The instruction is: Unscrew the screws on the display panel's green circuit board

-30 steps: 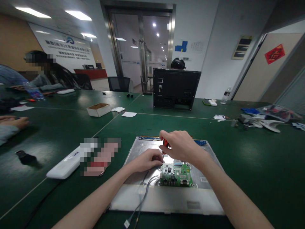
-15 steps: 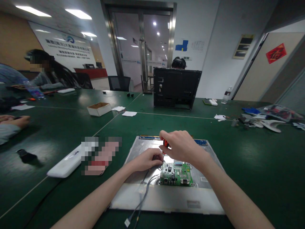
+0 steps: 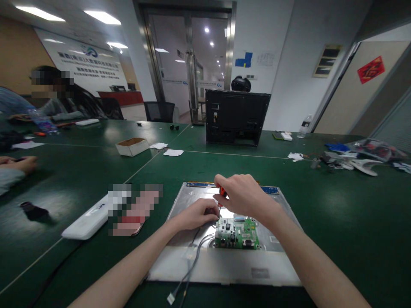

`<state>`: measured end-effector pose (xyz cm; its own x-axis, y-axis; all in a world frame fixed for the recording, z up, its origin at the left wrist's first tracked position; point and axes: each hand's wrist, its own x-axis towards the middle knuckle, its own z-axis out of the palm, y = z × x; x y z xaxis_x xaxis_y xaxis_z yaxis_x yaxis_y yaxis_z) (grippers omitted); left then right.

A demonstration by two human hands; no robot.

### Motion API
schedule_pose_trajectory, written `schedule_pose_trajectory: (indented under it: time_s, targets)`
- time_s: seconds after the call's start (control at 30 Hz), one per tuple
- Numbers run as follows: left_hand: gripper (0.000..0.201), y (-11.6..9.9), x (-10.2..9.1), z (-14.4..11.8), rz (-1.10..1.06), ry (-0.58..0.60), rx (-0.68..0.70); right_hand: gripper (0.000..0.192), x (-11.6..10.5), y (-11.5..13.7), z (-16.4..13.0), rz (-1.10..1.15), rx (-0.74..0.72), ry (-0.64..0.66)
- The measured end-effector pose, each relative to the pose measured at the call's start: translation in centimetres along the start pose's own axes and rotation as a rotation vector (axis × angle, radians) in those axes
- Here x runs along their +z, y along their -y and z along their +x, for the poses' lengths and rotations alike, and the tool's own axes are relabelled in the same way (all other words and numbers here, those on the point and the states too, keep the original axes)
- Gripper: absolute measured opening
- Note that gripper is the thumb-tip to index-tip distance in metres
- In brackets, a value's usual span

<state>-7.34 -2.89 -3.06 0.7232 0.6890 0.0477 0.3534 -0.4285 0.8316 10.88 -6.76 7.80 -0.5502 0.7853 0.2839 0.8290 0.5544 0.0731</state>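
A silver display panel [image 3: 231,267] lies face down on the green table, with a green circuit board [image 3: 237,235] on its middle. My right hand [image 3: 240,192] is closed around the red and black handle of a screwdriver [image 3: 222,192], held upright with its tip down at the board's upper left corner. Beside that tip, my left hand [image 3: 201,214] has its fingers curled and pinched together; whatever lies between them is hidden. Grey cables [image 3: 194,265] run from the board's left side over the panel's front edge, ending in a white connector [image 3: 171,298].
Left of the panel are a pinkish phone-like slab [image 3: 138,214], a white elongated case [image 3: 86,218] and a black object [image 3: 34,211]. Farther back stand an open box [image 3: 132,147] and a black monitor housing [image 3: 237,117]. A co-worker's hand [image 3: 27,164] rests at far left.
Both hands stay in nearly the same place, the screwdriver still over the board's corner. The whole view has shifted very slightly.
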Motion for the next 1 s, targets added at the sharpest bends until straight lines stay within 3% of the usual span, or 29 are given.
schedule_pose_trajectory:
  time_s: [1.0]
  targets:
    - [0.005, 0.55, -0.08, -0.01, -0.025, 0.026, -0.014, 0.017, -0.24, -0.13, -0.17, 0.147, -0.044, 0.065]
